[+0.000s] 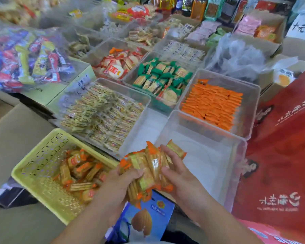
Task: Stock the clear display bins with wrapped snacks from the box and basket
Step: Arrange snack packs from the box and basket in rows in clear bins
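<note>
Both hands are cupped round a bundle of orange-edged, clear-film cracker packets (148,170), held in the air over the gap between the pale yellow perforated plastic basket (27,164) and the empty clear plastic bin (211,155). The left hand (121,184) grips the bundle from its left side, curled over the near packets. The right hand (179,180) presses in from the right, with one packet standing up loose behind it. More packets of the same kind lie in the basket. Handling, as a judgement: the packets look light, each a stiff little stack of crackers inside slick, crinkly film. The load is therefore loose and likely to shear or slide apart rather than hold as a block. The contents are probably brittle, so the squeeze should be moderate. The best hold appears to be on the long flat faces of the outer packets, palms opposed, with support under the lowest ones, which hang below the hands. The crimped film ends would be poor grips. The bin lies just beside the right hand.
</note>
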